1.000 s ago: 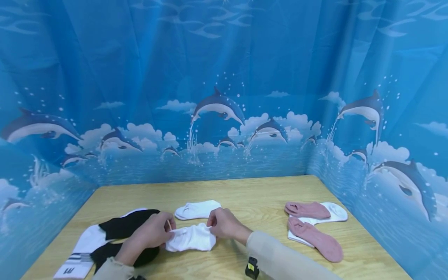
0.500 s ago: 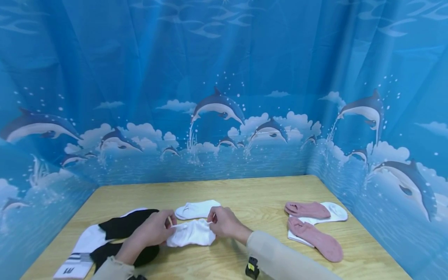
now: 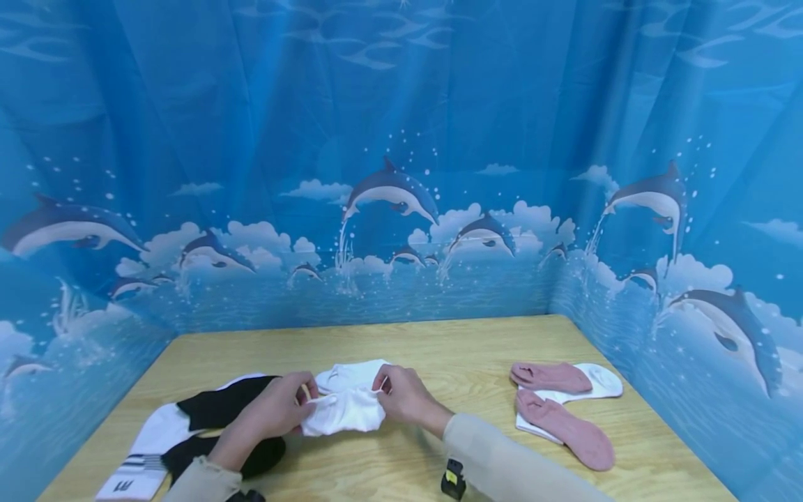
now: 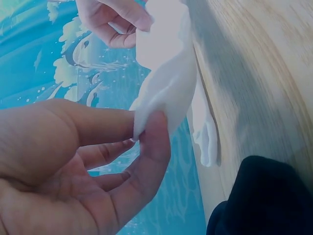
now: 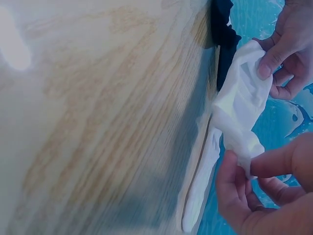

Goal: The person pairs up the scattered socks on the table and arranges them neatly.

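A short white sock (image 3: 345, 413) is stretched between both hands, raised above the table in the wrist views. My left hand (image 3: 284, 404) pinches one end of its opening between thumb and fingers, and my right hand (image 3: 404, 396) pinches the other end. In the left wrist view the sock (image 4: 166, 83) hangs with its cuff folded over the fingertips. Just behind it on the table lies a second white sock (image 3: 351, 374), partly covered by the held one in the head view.
At the left, black socks (image 3: 219, 404) lie across white socks with dark stripes (image 3: 144, 446). Two pink socks (image 3: 567, 425) rest over white socks (image 3: 599, 380) at the right. A patterned blue curtain (image 3: 401, 279) borders the wooden table (image 3: 464, 348).
Both hands have shifted slightly, carrying the white sock up and away toward the other white sock, which it now partly overlaps in the head view. The other socks have stayed put.
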A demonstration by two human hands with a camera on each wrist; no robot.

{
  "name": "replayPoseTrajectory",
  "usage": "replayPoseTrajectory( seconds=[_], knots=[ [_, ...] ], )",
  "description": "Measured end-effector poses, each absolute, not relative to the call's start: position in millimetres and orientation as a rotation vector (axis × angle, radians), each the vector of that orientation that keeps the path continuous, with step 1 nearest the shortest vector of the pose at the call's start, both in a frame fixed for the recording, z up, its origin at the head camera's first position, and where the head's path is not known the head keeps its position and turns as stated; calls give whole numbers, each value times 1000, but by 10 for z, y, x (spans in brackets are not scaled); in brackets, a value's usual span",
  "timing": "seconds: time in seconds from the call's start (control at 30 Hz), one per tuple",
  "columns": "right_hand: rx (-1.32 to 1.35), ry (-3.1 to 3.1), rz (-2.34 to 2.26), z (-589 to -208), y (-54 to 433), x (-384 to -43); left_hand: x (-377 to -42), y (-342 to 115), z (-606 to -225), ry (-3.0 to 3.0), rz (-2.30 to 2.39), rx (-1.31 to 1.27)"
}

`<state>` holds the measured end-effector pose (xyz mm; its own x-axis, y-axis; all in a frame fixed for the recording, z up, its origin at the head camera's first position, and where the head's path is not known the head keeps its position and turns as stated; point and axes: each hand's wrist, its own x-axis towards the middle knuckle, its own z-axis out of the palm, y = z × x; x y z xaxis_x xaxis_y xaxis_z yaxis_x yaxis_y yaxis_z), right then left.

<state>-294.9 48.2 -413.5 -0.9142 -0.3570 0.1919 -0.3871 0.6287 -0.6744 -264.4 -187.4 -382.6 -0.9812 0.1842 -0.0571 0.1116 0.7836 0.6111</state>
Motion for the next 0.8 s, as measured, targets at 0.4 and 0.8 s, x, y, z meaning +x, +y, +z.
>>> replayPoseTrajectory(
  seconds=[0.4,0.8],
  knots=[
    [660,-2787,1193,-4114,515,-2975,-2677,-1880,-3787,2812,1002,231],
    [649,-2800,1218,-4083,548,-3015,-2712,-1851,-3737,2817,997,201]
  ],
)
